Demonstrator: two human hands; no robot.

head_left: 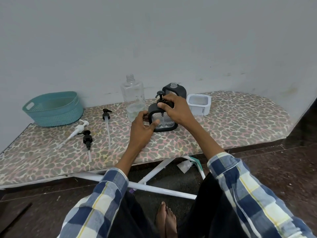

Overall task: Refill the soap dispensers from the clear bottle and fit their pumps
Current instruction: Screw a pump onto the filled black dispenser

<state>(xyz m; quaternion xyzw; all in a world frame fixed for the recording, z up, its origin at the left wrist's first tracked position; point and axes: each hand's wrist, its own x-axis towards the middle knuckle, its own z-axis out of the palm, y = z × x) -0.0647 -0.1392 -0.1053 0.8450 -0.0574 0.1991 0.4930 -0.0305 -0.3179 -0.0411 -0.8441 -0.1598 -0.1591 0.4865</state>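
A black-framed soap dispenser (163, 123) stands at the middle of the board with a black pump (160, 96) in its neck. My left hand (143, 128) grips the dispenser's left side. My right hand (175, 108) is closed around the pump's collar on top. The clear bottle (133, 97), uncapped and nearly empty, stands just behind to the left. A second black dispenser (175, 90) with an open neck stands behind my right hand. A white dispenser (199, 104) without a pump sits to the right.
Three loose pumps lie on the left of the leopard-print board (240, 121): a white pump (75, 132), a short black pump (87, 140) and a long-tubed black pump (106, 121). A teal basket (53, 109) stands at the back left against the wall.
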